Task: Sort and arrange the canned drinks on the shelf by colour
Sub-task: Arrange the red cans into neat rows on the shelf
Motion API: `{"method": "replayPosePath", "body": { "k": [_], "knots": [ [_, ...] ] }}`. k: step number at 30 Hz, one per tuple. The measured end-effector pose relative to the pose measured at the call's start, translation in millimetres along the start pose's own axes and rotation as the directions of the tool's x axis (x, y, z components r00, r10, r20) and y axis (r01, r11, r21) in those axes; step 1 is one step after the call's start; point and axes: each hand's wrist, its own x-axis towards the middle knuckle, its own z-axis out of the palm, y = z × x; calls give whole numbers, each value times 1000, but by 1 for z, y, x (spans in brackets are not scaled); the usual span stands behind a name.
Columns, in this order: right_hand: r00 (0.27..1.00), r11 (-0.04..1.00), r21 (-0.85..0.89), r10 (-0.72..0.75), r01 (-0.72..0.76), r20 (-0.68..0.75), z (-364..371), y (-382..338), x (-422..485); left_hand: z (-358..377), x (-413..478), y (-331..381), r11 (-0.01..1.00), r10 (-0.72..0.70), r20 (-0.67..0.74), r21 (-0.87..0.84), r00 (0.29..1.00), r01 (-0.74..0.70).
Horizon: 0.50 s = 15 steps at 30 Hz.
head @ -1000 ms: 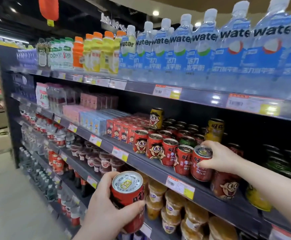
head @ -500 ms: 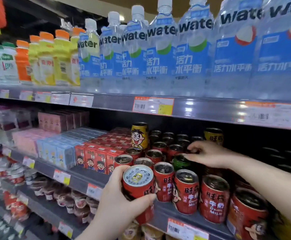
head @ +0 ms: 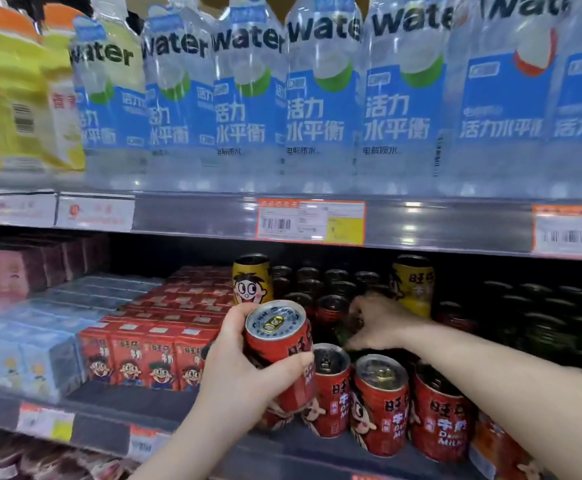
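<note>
Head view, close on a shop shelf [head: 109, 400]. Holds a red can [head: 277, 344] in the left hand [head: 244, 386], fingers and thumb curled round its body, the can tilted with its lid toward the camera and lifted just in front of the front row of red cans [head: 381, 407]. Reaches with the right hand [head: 383, 327] over that row into the cans behind, fingers bent downward among dark lids; too blurred to tell whether pinching anything or spread. Shows 3 upright cans of the front row side by side at the shelf edge. Farther back, a yellow can [head: 250, 278] beside the red cartons [head: 151, 358], and a second yellow can [head: 414, 284] just behind the right hand. To the right, dark green cans [head: 542, 327], well apart from the left hand. Above, a row of water bottles [head: 320, 98] with a price tag [head: 310, 221] on the upper shelf edge.
</note>
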Motion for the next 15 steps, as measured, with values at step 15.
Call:
{"method": "replayPosePath", "body": {
  "k": [15],
  "knots": [
    [962,990,131,86,-54,-257,-63,-20,-76,43,-5,-35,960,114,352,202,929,-195]
  ]
}}
